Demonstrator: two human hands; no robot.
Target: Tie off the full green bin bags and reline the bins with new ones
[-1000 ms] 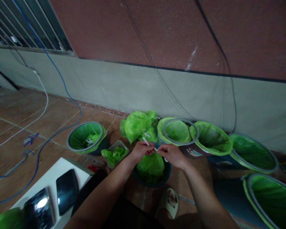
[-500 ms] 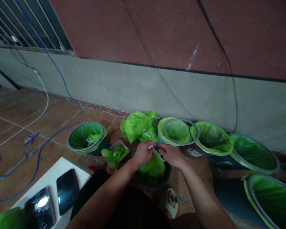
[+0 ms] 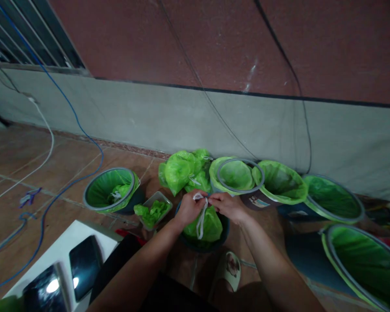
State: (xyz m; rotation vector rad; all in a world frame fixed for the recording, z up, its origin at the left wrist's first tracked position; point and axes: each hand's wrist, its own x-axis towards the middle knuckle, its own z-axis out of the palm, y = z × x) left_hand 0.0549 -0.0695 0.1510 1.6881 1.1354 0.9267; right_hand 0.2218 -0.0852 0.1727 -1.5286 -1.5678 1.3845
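Reddish-brown paint covers the upper wall (image 3: 221,43) above a grey lower band, and tiles pave the floor (image 3: 71,151). Taking the green bag (image 3: 206,229) as the centre of the clock, it sits gathered inside a dark bin (image 3: 201,249), with both hands just above its top. It lies toward five o'clock from the left hand (image 3: 189,210) and between seven and eight from the right hand (image 3: 229,206). Narrowly curled, the left hand grips a white drawstring (image 3: 200,223), whose loop drops over the bag; the right hand pinches at the same cord, its fingertips close beside the left's. Stuffed green bags (image 3: 180,170) rest at eleven o'clock, and a clear tray (image 3: 166,199) of crumpled green plastic (image 3: 152,212) at ten. Lined bins (image 3: 282,199) curve from one to three o'clock. One pale slipper (image 3: 232,271) shows near five. Toward eight, a white desk (image 3: 72,236) carries two dark-screened devices (image 3: 84,266).
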